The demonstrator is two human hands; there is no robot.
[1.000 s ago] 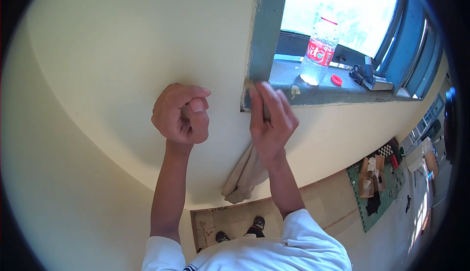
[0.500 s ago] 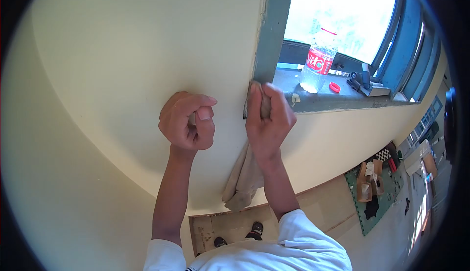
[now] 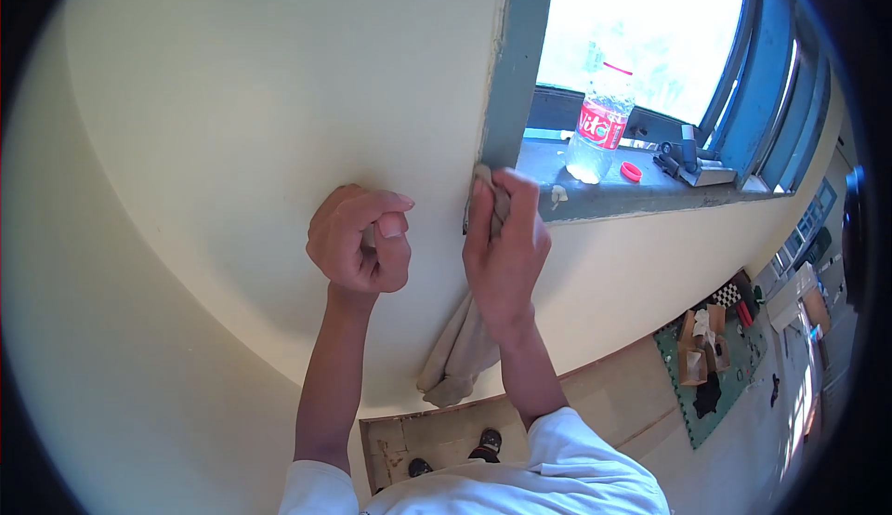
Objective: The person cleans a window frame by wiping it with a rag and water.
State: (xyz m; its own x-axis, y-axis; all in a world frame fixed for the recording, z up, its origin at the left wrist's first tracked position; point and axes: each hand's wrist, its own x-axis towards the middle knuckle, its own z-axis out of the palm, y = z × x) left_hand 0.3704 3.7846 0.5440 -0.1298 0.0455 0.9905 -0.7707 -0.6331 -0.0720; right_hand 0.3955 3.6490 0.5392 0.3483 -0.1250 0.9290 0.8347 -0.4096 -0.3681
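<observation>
My right hand (image 3: 506, 259) grips a beige-grey cloth (image 3: 460, 348) at the lower corner of the blue window frame. Part of the cloth is bunched between thumb and fingers, and the rest hangs down behind the wrist. Beside it on the left, my left hand (image 3: 358, 241) is closed in a fist close to the cream wall (image 3: 232, 125). Something small and pale shows between its thumb and curled forefinger, too hidden to name.
On the blue windowsill (image 3: 613, 201) stand a clear plastic bottle (image 3: 599, 129) with a red label, a red cap (image 3: 631, 172) and some dark items (image 3: 683, 157). A green mat (image 3: 688, 417) with an open cardboard box (image 3: 692, 352) lies on the floor at lower right.
The view has shifted slightly, so the window and bottle appear a little lower. My right hand has moved slightly down and left with the cloth. The left fist keeps its shape.
</observation>
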